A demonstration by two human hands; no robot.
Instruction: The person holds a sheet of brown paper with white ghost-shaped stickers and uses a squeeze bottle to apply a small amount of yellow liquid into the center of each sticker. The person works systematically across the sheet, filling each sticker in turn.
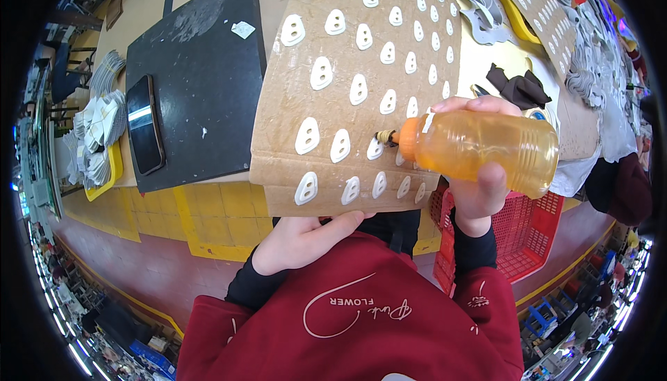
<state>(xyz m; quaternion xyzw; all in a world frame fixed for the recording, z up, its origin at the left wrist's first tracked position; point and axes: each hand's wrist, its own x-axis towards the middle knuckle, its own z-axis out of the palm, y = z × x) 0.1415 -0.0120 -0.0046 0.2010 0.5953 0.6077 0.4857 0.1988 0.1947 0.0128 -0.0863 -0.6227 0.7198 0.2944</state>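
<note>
My right hand [478, 200] is wrapped around a clear plastic squeeze bottle [486, 146] of amber liquid, tilted on its side. Its orange cap [408, 138] ends in a dark tip with tan wrapping [384, 137], which is at a small white piece with two holes [375, 149]; I cannot tell if they touch. Rows of similar white pieces [308, 136] lie on a large brown board [278, 113]. At the near edge of this board, my left hand [302, 243] grips with its thumb along the rim; its other fingers are hidden.
A black slab [201, 54] with a phone [144, 124] on it lies left. Stacked grey-white pieces [101, 127] sit beside a yellow tray [111, 169]. On the right are dark cloth [521, 88], another board of pieces [542, 16] and, lower down, a red crate [531, 235].
</note>
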